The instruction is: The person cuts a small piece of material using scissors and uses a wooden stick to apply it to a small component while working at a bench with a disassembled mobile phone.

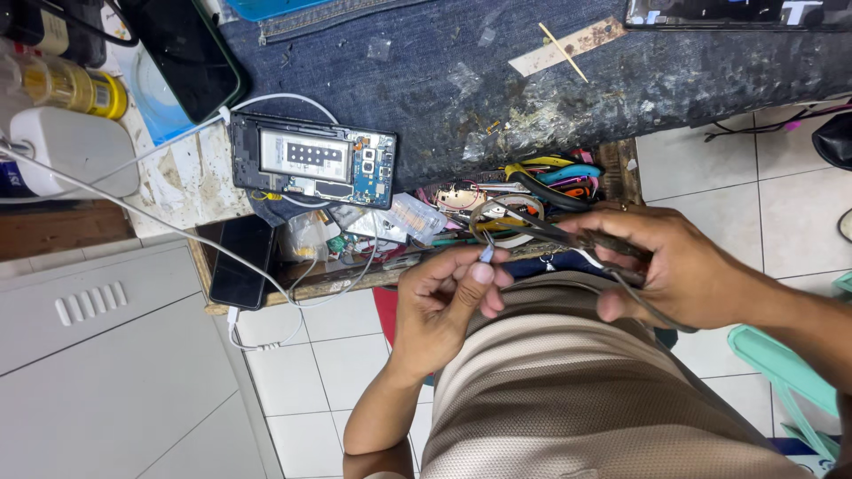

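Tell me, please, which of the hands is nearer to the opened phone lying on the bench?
Left. The left hand is just below and to the right of the opened phone, pinching a small piece. The right hand, holding scissors, is farther off to the right.

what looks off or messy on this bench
The phone lies with its back off and its insides bare. The drawer under the bench edge is a jumble of parts and tools, and the mat is stained.
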